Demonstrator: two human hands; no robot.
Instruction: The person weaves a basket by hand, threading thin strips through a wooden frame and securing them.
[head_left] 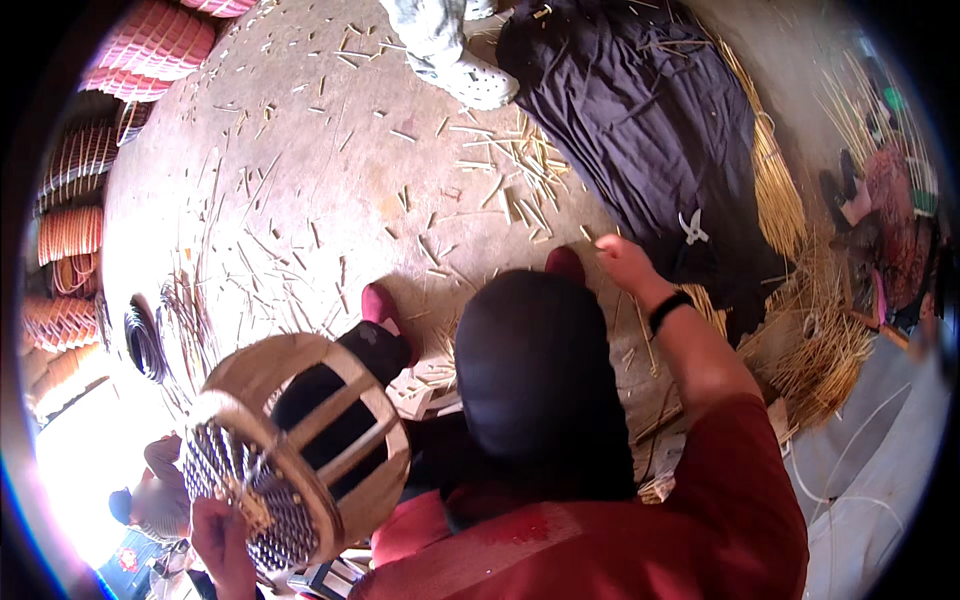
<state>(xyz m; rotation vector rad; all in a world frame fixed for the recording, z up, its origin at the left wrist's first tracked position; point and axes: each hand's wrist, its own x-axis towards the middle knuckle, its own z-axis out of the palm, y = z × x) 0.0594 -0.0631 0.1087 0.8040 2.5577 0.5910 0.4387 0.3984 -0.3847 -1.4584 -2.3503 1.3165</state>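
On my left knee rests a round wooden slatted frame [345,416], tilted on its side. Its outward face is woven [275,525] in dark and light twisted strands that run in to a pale centre. My left hand [222,545] is at that centre with its fingers curled in; what they grip is too small to make out. Off to the right, past my dark-covered right knee [535,370], my right hand [627,266] is stretched forward above the floor, closed, with a black band on the wrist. Whatever it may hold does not show clearly.
Cut straw pieces [525,165] litter the floor. A dark cloth [640,120] lies ahead right with scissors [692,228] on it, beside straw bundles [775,180]. Another person's white clog [478,82] stands ahead. Woven baskets [70,235] and a black coil [143,340] are at left; another person [160,500] sits lower left.
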